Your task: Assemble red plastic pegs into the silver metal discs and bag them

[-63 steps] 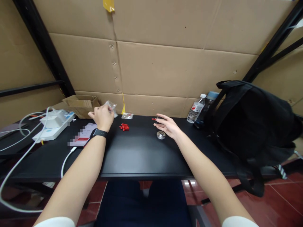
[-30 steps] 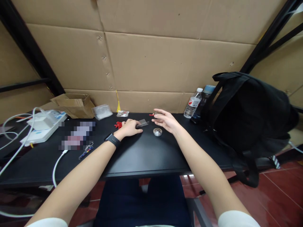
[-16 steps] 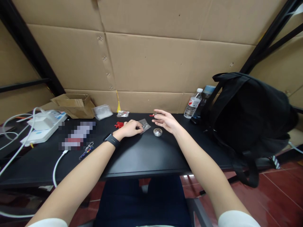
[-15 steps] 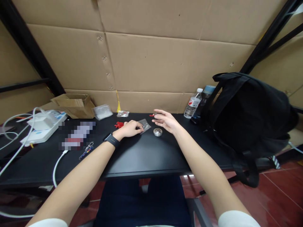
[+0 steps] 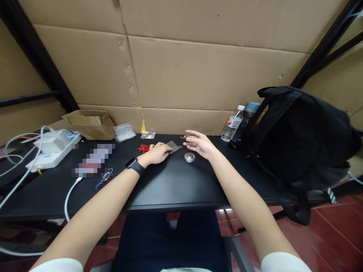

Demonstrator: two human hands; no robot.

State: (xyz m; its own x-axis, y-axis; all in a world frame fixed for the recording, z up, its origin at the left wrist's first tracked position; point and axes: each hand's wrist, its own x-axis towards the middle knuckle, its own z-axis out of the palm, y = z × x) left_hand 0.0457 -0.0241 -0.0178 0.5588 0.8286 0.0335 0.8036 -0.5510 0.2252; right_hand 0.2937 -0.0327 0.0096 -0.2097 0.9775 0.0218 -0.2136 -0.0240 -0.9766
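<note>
Left hand (image 5: 159, 152): fingers on the clear bag (image 5: 174, 146) at its right, grip unclear
Right hand (image 5: 200, 145): pinching a thin metal piece (image 5: 187, 134)
Metal disc (image 5: 190, 157): on counter (image 5: 170, 185), just near of right hand

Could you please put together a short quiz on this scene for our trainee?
1. Which thing is the left hand touching: (a) a cardboard box, (b) a clear plastic bag, (c) a power strip?
2. True or false: in the picture, the water bottle is left of the black backpack.
3. Fill in: the round metal piece on the table lies nearer to the ____ hand.

Key: 1. b; 2. True; 3. right hand.
</note>
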